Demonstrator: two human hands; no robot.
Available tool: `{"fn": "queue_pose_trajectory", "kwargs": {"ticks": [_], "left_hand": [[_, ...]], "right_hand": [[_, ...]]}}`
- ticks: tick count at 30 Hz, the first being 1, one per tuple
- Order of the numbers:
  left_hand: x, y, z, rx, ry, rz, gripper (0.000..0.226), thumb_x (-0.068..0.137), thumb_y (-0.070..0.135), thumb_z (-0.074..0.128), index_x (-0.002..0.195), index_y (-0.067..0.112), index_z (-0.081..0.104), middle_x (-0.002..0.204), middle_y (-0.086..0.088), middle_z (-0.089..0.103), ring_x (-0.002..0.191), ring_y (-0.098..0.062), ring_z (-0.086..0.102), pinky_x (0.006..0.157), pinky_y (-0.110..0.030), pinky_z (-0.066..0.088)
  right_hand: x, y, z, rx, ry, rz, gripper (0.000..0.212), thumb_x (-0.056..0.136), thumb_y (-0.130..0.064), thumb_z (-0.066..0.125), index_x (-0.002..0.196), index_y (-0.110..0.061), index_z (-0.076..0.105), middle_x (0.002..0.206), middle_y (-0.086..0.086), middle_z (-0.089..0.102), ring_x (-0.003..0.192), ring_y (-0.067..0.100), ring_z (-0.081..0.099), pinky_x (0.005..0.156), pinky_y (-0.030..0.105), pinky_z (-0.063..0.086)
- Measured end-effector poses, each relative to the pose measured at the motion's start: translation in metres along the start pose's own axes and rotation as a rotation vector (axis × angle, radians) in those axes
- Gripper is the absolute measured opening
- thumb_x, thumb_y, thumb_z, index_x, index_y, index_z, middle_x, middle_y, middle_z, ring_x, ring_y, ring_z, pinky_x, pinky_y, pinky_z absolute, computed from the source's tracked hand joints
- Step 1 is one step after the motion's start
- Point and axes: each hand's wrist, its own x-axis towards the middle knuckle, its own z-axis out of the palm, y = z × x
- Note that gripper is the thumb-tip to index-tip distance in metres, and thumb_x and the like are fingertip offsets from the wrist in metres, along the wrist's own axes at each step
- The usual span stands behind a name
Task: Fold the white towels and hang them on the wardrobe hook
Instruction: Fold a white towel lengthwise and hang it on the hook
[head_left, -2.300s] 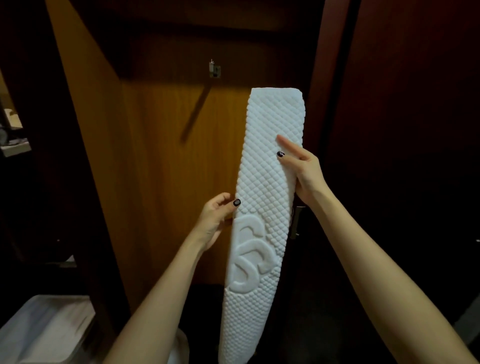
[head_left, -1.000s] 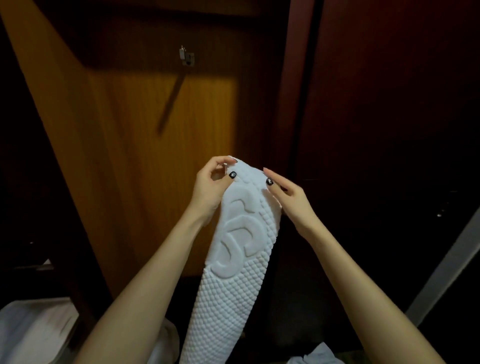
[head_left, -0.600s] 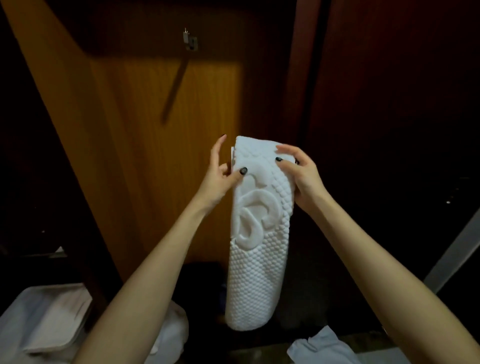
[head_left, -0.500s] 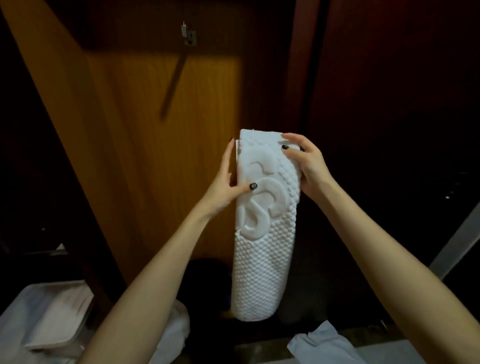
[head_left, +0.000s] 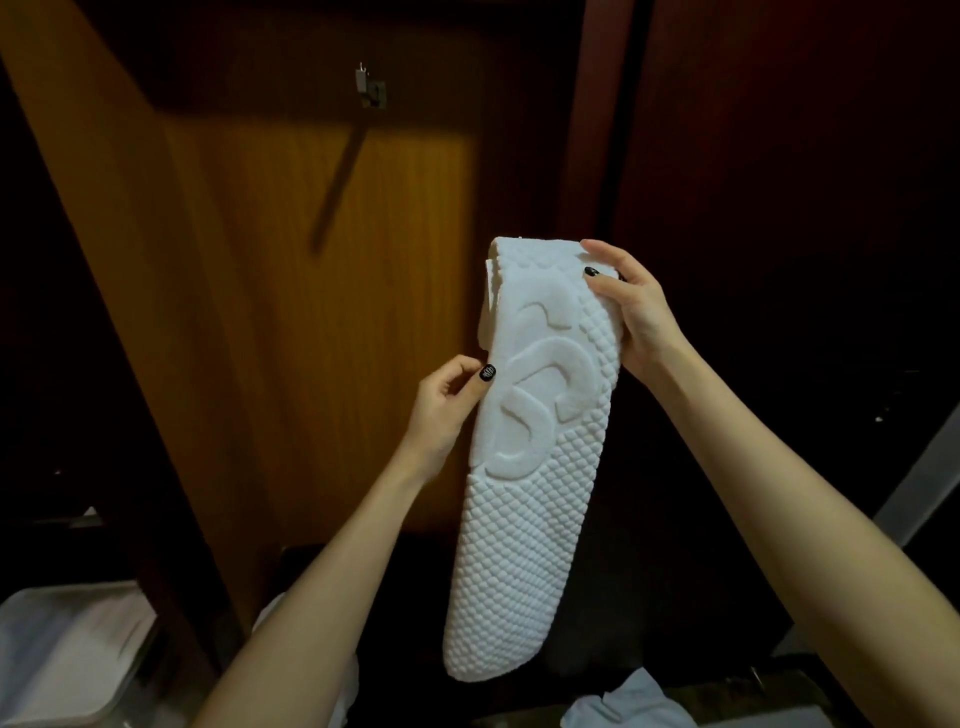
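The right hand (head_left: 639, 317) curls its grip round the folded top of the embossed white towel (head_left: 530, 493) so it hangs doubled in mid-air, below and right of the wardrobe hook (head_left: 371, 91), while the left hand (head_left: 441, 410) pinches its left edge, apparently squaring the layers before hanging.

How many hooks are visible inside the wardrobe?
1. The hook is high on the wooden back panel, above and left of the held towel; dark areas may hide others.
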Motion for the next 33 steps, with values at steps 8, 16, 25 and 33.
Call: {"fn": "queue_pose_trajectory", "kwargs": {"ticks": [8, 16, 25, 33], "left_hand": [[0.019, 0.007, 0.006, 0.108, -0.075, -0.182, 0.073, 0.053, 0.073, 0.072, 0.065, 0.004, 0.051, 0.056, 0.006, 0.052, 0.051, -0.003, 0.045, 0.051, -0.015, 0.035], [0.021, 0.019, 0.001, 0.060, -0.042, -0.190, 0.020, 0.076, 0.012, 0.073, 0.092, 0.000, 0.071, 0.091, -0.003, 0.073, 0.084, -0.014, 0.068, 0.071, -0.023, 0.053], [0.023, 0.019, -0.004, 0.233, 0.115, -0.033, 0.008, 0.081, 0.004, 0.071, 0.085, 0.010, 0.070, 0.086, -0.003, 0.063, 0.079, -0.008, 0.060, 0.070, -0.023, 0.048], [0.024, 0.039, -0.022, 0.312, 0.189, 0.013, 0.013, 0.082, 0.004, 0.071, 0.090, 0.015, 0.068, 0.095, -0.009, 0.067, 0.085, -0.015, 0.062, 0.075, -0.028, 0.051]], "right_hand": [[0.006, -0.012, 0.000, 0.046, -0.065, -0.018, 0.031, 0.093, 0.001, 0.050, 0.112, -0.020, 0.063, 0.104, 0.001, 0.066, 0.079, 0.012, 0.070, 0.067, 0.026, 0.058], [0.013, -0.010, -0.005, -0.001, 0.006, -0.025, 0.032, 0.092, 0.003, 0.052, 0.113, -0.016, 0.065, 0.103, 0.002, 0.067, 0.081, 0.013, 0.071, 0.070, 0.029, 0.059], [0.023, -0.003, -0.005, 0.093, -0.070, 0.084, 0.055, 0.096, -0.008, 0.052, 0.146, -0.028, 0.040, 0.126, 0.011, 0.061, 0.101, 0.021, 0.068, 0.086, 0.035, 0.058], [0.018, 0.003, -0.005, 0.012, -0.230, 0.238, 0.073, 0.086, -0.036, 0.067, 0.148, -0.044, 0.028, 0.133, 0.000, 0.055, 0.099, 0.017, 0.066, 0.069, 0.029, 0.052]]}}
